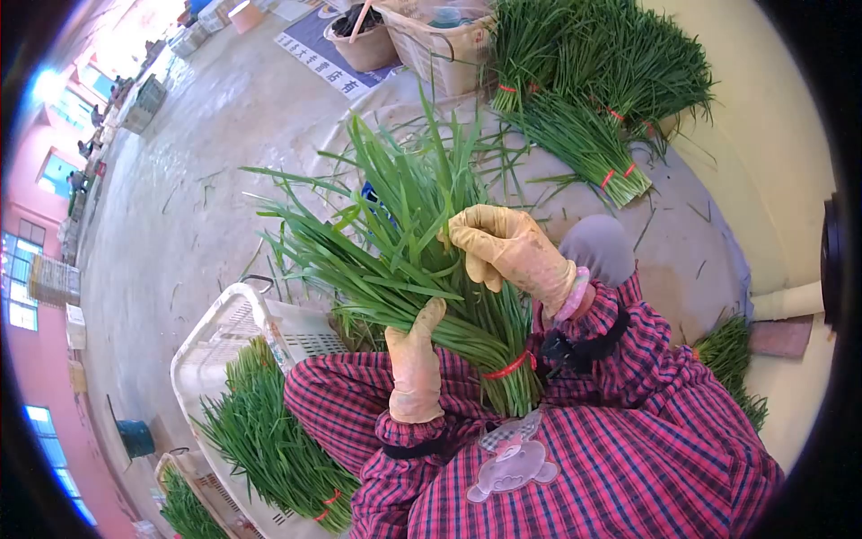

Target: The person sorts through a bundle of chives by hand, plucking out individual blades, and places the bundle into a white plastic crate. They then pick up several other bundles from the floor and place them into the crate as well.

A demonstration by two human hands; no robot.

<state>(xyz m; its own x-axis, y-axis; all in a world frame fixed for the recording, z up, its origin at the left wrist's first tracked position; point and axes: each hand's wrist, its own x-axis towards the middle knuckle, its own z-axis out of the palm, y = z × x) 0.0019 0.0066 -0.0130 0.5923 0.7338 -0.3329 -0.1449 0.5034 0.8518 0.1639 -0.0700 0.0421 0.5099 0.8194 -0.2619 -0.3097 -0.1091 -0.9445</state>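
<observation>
Far L: pink wall w/ windows, then a dark teal round bucket on the grey floor. Next, at the bottom edge, a beige plastic crate w/ greens in it, and right beside it a white perforated plastic crate holding long green leaves, red band near the stalk ends. Up top, a blue-and-white printed sheet, w/ a small beige tub on it. Now the middle: L hand, cream glove, thumb laid over the stalks, fingers out of sight underneath, gripping the big bundle of flat green leaves. That bundle's above the lap, tilted, tips fanned up-L, stalk ends down-R, red band round the lower stalks. Behind the tips, a big beige plastic basket. Then R hand, cream glove too, at the leaves' R side: thumb & index close together, others curled; can't tell if a leaf's btwn them. Below, pink-and-navy plaid clothing. Upper R, a heap of dark green leafy bundles, red-banded, one in front w/ two bands. Far R, more greens low by the pale yellow wall.
</observation>
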